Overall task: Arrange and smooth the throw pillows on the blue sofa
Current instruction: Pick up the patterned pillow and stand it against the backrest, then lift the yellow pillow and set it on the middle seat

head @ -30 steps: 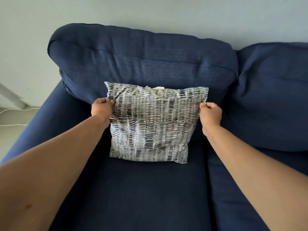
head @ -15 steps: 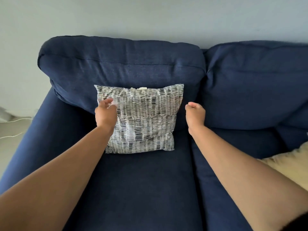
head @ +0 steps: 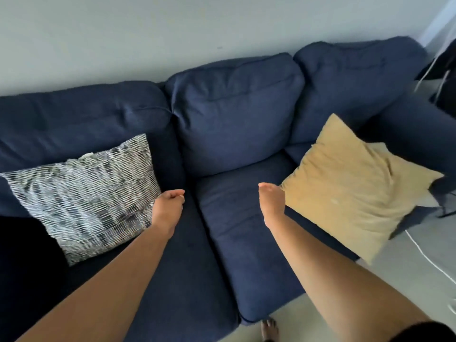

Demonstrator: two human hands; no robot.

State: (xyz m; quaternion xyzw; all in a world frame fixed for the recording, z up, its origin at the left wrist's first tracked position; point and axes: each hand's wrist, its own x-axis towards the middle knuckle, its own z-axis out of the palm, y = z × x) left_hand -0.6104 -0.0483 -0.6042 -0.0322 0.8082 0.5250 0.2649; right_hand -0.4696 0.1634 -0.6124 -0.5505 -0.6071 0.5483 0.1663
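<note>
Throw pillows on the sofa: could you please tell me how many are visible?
2: a patterned pillow on the left seat, and a yellow pillow on the right seat. None seems hidden.

Both forearms bare to the elbow. Left hand (head: pixel 168 208) and right hand (head: pixel 271 202): no rings, watch or gloves seen. Dark sleeve edge (head: pixel 427 333) at right upper arm. One bare foot (head: pixel 269 330) visible.

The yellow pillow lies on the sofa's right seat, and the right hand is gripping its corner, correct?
Not quite. In the head view the yellow pillow does lie on the sofa's right seat, but the right hand grips nothing: it hovers beside the pillow's near corner, empty.
</note>
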